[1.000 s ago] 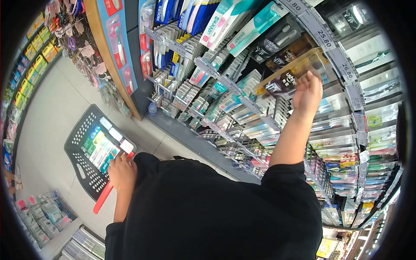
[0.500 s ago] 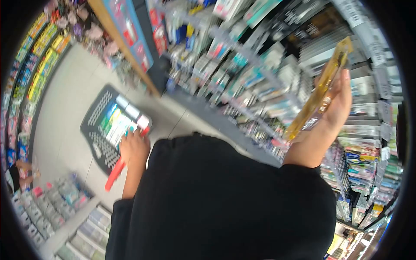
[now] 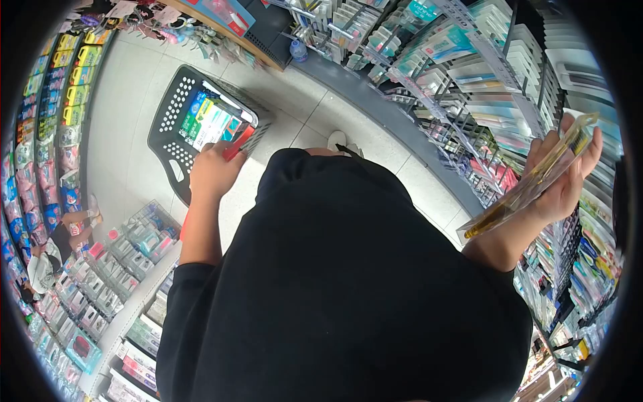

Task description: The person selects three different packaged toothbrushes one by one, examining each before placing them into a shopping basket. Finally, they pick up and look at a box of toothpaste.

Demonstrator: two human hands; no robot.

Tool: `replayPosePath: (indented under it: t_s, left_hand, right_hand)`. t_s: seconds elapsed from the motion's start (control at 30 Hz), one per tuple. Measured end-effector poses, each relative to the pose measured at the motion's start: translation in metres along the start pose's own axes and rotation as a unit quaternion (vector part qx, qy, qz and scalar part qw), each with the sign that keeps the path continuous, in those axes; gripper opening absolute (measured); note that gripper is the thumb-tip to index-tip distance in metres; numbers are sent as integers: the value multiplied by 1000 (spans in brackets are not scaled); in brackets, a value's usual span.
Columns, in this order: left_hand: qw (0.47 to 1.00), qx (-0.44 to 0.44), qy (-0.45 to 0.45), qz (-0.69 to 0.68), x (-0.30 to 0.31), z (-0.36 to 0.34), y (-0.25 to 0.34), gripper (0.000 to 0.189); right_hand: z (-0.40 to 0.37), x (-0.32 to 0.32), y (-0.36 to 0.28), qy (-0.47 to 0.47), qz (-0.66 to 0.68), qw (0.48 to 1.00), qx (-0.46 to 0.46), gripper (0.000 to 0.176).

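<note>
My left hand (image 3: 213,173) is closed around the red handle (image 3: 239,143) of a dark grey perforated shopping basket (image 3: 159,139). Inside the basket lies a green, yellow and white package (image 3: 209,122), with other boxed items beside it. At the right, my right hand (image 3: 566,191) grips a slim clear packet (image 3: 526,189) from behind. The packet holds a long yellow item that looks like a brush; its exact kind is hard to make out. It is tilted, upper end toward the shelf of hanging packs (image 3: 499,110).
Shelves with hanging packs (image 3: 429,74) curve along the right. A shelf of colourful packs (image 3: 74,94) stands at the far left, with a person (image 3: 50,264) near it. Boxed goods (image 3: 137,342) fill a low shelf at lower left. Pale floor tiles (image 3: 301,100) lie ahead.
The view has turned, and the basket appears higher and slightly right. My right hand with the packet has shifted right and lower, and the packet lies flatter. My left hand stays at the basket.
</note>
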State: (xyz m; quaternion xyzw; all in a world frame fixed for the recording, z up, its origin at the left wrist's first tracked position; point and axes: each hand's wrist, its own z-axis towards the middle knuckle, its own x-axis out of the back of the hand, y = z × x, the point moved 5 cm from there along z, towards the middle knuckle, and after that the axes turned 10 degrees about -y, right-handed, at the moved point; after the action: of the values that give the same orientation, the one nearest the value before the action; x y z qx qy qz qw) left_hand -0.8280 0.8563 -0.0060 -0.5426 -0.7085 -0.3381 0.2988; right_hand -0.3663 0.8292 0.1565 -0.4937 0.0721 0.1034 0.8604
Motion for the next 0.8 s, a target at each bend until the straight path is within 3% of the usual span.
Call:
replayPosePath:
  t_s: [0.07,0.13,0.17,0.23,0.27,0.37,0.4,0.5,0.53,0.63,0.8]
  left_hand:
    - [998,-20,-22,-54,-1,4,-6,45]
    - [989,-45,-46,-133,-2,6,-15,49]
    - [968,-8,-130,-212,-4,7,-24,55]
    - [950,-15,-123,-287,7,3,-45,60]
    - [952,-57,-66,-294,15,1,-53,61]
    - [972,-3,-121,-203,15,-18,-56,63]
    - [987,-29,-89,-135,7,-23,-51,56]
    - [993,91,-30,-76,-10,-23,-48,45]
    - [993,98,-3,-57,-8,-23,-43,38]
    - [989,141,-35,-16,-6,-21,-39,40]
    - [990,142,-10,-15,-6,-23,-39,39]
  right_hand:
    - [-4,6,7,49,-14,998,-31,62]
    - [-2,3,17,-45,58,997,-35,64]
    - [-2,1,20,-92,96,990,-38,64]
    - [4,1,26,-121,113,985,-41,66]
    - [7,0,28,-131,110,984,-40,67]
    - [14,-8,34,-170,97,980,-38,68]
    - [17,-14,37,-189,93,977,-36,69]
    - [14,-21,52,-167,61,981,-72,75]
    - [10,-14,58,-123,19,988,-96,77]
    - [5,-3,65,-46,-60,987,-143,79]
    - [13,-18,67,-71,-58,985,-149,78]
